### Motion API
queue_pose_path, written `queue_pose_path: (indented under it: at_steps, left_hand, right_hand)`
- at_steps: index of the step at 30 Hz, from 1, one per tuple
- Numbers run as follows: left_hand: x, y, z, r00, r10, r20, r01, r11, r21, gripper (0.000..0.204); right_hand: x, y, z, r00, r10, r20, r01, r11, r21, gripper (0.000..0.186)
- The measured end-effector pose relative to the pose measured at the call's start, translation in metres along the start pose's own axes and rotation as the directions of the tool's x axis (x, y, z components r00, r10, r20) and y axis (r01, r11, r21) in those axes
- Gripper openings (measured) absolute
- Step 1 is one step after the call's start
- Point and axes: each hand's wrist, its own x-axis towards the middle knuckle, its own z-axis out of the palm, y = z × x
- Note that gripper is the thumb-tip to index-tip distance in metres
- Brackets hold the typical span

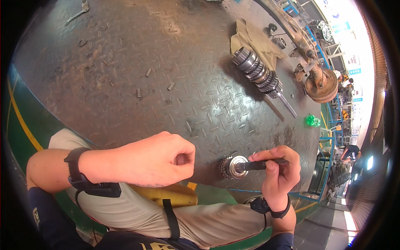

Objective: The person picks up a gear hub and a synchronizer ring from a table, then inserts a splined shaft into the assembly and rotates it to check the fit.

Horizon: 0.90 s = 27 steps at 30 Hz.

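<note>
In my right hand point(283, 173) is the dark shaft point(254, 165) of a gear shaft, gripped between thumb and fingers. The shaft lies roughly level, its free end toward my right palm. At its left end sit a bright metal collar point(239, 167) and a toothed gear point(225, 167), by the near edge of the steel table point(125, 112). My left hand point(168, 160) is curled closed to the left of the gear, apart from it. Its fingertips are turned away, so whatever it may hold is hidden.
A larger gear shaft assembly point(260, 75) lies farther back beside a tan cloth point(252, 39). Right of it stands a rusty axle with a drum point(321, 86). Small metal pieces point(171, 86), a ring point(83, 42), a metal tool point(78, 13) and a green object point(312, 121) lie about.
</note>
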Motion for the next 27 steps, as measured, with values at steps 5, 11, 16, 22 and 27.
queue_pose_path:
  at_steps: [5, 11, 16, 22, 27]
  left_hand:
    - [-0.003, 0.001, -0.001, 1.000, -0.010, -0.018, 0.009, 1.000, -0.005, 0.016]
    - [-0.007, 0.001, -0.004, 0.999, 0.004, -0.031, -0.005, 1.000, -0.013, 0.016]
    - [-0.008, 0.001, -0.005, 1.000, -0.003, -0.019, 0.002, 1.000, -0.028, 0.015]
    - [-0.010, 0.000, -0.006, 0.999, -0.018, -0.032, 0.017, 0.999, -0.046, 0.015]
    - [-0.010, 0.000, -0.007, 0.999, -0.026, -0.027, 0.024, 0.998, -0.060, 0.014]
  right_hand:
    - [0.000, -0.006, -0.002, 1.000, 0.000, 0.031, 0.001, 1.000, -0.007, 0.020]
    - [-0.001, -0.009, -0.002, 0.996, -0.056, 0.065, 0.058, 0.998, -0.025, 0.021]
    - [-0.004, -0.009, -0.003, 0.995, -0.084, 0.056, 0.085, 0.996, -0.016, 0.021]
    - [-0.006, -0.010, -0.012, 0.987, -0.119, 0.106, 0.119, 0.993, 0.008, 0.018]
    - [-0.010, -0.013, -0.014, 0.986, -0.132, 0.103, 0.131, 0.991, 0.013, 0.018]
